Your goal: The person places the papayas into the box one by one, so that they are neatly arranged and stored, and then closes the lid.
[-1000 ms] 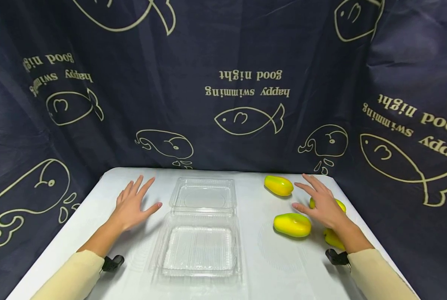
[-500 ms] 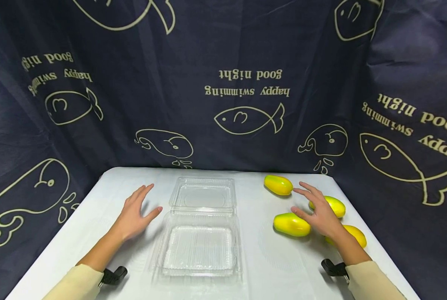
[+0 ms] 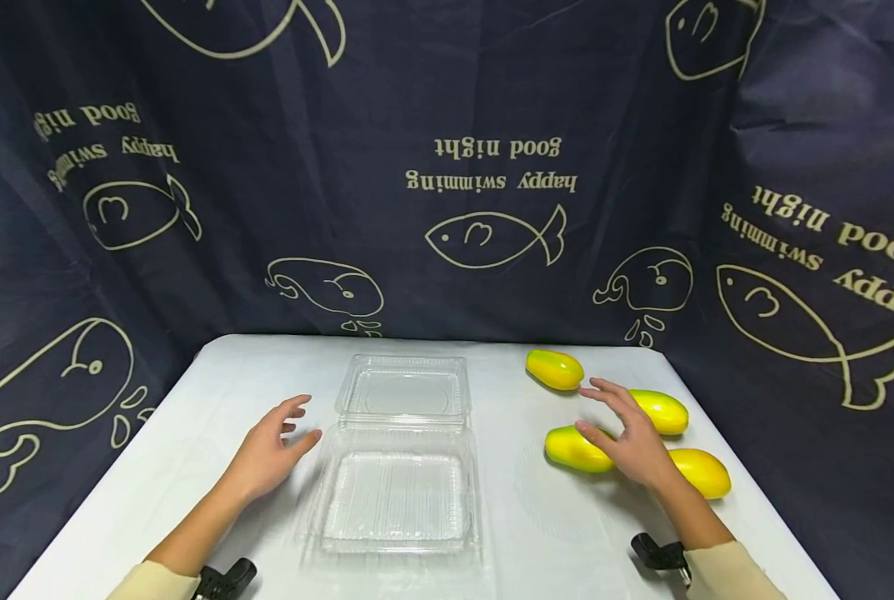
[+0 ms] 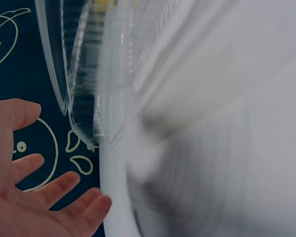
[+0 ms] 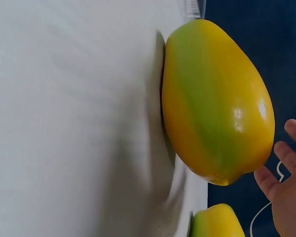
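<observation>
A clear plastic clamshell box (image 3: 397,500) lies opened flat on the white table, its lid (image 3: 405,390) toward the back. Left of it hovers my left hand (image 3: 267,454), fingers loosely bent, holding nothing. On the right side lie several yellow-green papayas: one at the back (image 3: 555,370), one in the middle (image 3: 576,450), and two farther right (image 3: 664,412). My right hand (image 3: 634,437) is above this group, fingers relaxed and thumb apart, partly covering the middle papaya. A papaya (image 5: 217,103) looms large beside the right hand (image 5: 291,197) in the right wrist view.
A dark blue curtain (image 3: 491,300) with fish and whale drawings surrounds the table's back and sides. The white tabletop (image 3: 214,400) carries the box and fruit. Dark camera mounts (image 3: 225,579) sit at both wrists.
Both hands have drawn back toward the person and lowered a little, their fingers more bent than before. The right-hand papayas are now less covered. Box and fruit have stayed put.
</observation>
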Demonstrator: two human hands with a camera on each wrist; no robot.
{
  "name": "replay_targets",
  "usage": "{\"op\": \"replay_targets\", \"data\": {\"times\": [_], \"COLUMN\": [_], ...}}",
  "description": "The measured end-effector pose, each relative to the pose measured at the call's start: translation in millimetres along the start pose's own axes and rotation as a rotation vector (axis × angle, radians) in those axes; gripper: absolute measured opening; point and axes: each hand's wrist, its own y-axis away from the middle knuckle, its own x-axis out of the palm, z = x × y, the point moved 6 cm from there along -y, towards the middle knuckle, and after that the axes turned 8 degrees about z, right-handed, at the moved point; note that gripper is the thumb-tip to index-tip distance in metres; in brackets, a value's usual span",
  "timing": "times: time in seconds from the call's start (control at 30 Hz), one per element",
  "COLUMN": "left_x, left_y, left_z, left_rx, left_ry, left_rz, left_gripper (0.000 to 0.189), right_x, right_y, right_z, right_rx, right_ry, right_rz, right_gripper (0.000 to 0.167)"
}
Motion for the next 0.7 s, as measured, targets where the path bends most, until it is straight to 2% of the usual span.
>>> {"op": "replay_targets", "data": {"times": [0.3,0.7], "left_x": [13.5,25.4], "left_y": [14.1,24.9], "left_z": [-0.7,4.9], "left_rx": [-0.148,-0.199], "left_ry": [0.177,0.389], "left_rz": [0.141,0.227], "left_gripper": [0.063,0.066], "right_x": [3,10], "right_y": [4.7,10.7], "right_z": [1,0], "right_rx": [0.019,0.070], "right_ry": [-0.071,-0.139], "right_rz": [-0.007,0.029], "right_gripper": [0.046,0.045]}}
